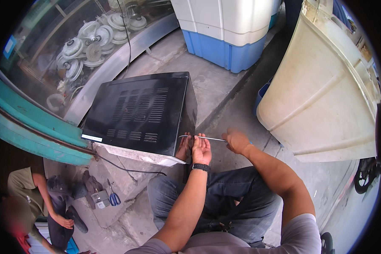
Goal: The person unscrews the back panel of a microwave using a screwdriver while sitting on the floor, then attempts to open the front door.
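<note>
A black metal appliance with slotted vents, like a microwave oven, sits on the ground in front of me. My right hand is closed around the end of a long thin screwdriver; the fist hides its handle. The metal shaft runs left to the appliance's right side. My left hand, palm up, has its thumb and fingertips at the shaft near the casing. That side panel mirrors the fingers, and the tip's exact contact point is hard to make out.
A cream-and-blue washing machine tub and a large cream plastic casing stand beyond. A glass case holds several pulley-like parts. Blue-handled scissors and a power cord lie nearby. Another person sits at lower left.
</note>
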{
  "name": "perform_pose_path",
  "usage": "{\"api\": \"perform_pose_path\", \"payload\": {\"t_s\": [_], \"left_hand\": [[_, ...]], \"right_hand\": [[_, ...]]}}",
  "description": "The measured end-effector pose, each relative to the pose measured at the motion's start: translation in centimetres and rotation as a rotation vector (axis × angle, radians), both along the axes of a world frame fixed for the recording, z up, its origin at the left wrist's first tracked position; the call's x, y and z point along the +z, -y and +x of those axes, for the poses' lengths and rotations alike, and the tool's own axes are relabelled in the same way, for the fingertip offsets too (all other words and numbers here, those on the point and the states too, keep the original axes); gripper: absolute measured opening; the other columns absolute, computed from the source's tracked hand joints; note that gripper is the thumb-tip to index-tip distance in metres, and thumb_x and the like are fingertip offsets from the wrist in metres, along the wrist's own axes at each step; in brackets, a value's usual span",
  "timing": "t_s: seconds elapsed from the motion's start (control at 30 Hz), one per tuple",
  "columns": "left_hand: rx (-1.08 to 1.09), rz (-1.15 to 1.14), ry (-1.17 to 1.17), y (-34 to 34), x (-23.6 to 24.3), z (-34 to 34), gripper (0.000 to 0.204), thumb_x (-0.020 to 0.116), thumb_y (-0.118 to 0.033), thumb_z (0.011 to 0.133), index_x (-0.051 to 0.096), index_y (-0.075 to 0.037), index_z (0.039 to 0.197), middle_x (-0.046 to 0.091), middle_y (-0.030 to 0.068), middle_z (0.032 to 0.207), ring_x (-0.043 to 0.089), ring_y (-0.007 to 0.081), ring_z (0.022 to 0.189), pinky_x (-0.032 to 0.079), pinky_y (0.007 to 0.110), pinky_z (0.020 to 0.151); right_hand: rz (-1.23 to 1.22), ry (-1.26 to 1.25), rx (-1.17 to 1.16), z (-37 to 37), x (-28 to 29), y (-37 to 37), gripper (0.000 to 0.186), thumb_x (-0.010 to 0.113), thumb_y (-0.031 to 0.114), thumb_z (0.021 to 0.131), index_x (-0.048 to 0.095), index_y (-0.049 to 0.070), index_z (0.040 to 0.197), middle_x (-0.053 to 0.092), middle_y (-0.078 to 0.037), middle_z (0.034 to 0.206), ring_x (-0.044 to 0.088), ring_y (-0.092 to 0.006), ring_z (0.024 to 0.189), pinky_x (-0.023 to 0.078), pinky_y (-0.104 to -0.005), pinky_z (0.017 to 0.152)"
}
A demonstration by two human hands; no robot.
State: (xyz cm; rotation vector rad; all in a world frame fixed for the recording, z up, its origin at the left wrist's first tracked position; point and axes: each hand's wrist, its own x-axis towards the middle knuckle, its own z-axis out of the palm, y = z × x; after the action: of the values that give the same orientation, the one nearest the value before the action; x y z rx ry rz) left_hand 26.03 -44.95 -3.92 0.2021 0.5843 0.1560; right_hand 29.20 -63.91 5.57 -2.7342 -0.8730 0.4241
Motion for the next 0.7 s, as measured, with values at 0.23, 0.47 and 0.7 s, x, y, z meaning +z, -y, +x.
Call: {"api": "perform_pose_path", "payload": {"t_s": [0.23, 0.47, 0.7], "left_hand": [[0.032, -0.062, -0.089, 0.2, -1.2, 1.0, 0.032, 0.075, -0.021, 0.091, 0.062, -0.017, 0.119, 0.067, -0.0017, 0.117, 0.062, 0.0154, 0.111, 0.05, 0.025, 0.082], [0.047, -0.036, -0.094, 0.5, -1.1, 1.1, 0.022, 0.072, -0.024, 0.093, 0.064, -0.012, 0.11, 0.069, -0.0035, 0.115, 0.062, 0.0132, 0.108, 0.05, 0.025, 0.078], [-0.001, -0.083, -0.037, 0.4, -0.4, 0.6, 0.017, 0.064, -0.022, 0.098, 0.065, -0.015, 0.113, 0.068, -0.0043, 0.119, 0.061, 0.0153, 0.112, 0.051, 0.031, 0.082]], "right_hand": [[0.206, -0.07, 0.097, 0.7, -2.7, -0.8, 0.025, 0.056, 0.025, 0.098, 0.068, 0.003, 0.1, 0.062, -0.019, 0.112, 0.06, -0.034, 0.11, 0.05, -0.044, 0.093], [0.304, -0.119, -0.026, -0.1, -3.9, -1.5, 0.026, 0.052, 0.023, 0.1, 0.059, 0.0, 0.093, 0.065, -0.025, 0.089, 0.063, -0.0437, 0.09, 0.047, -0.0527, 0.078], [0.179, -0.129, -0.106, 0.2, -1.4, -1.9, 0.028, 0.055, 0.028, 0.1, 0.057, 0.001, 0.099, 0.068, -0.025, 0.095, 0.065, -0.0437, 0.097, 0.05, -0.0511, 0.084]]}}
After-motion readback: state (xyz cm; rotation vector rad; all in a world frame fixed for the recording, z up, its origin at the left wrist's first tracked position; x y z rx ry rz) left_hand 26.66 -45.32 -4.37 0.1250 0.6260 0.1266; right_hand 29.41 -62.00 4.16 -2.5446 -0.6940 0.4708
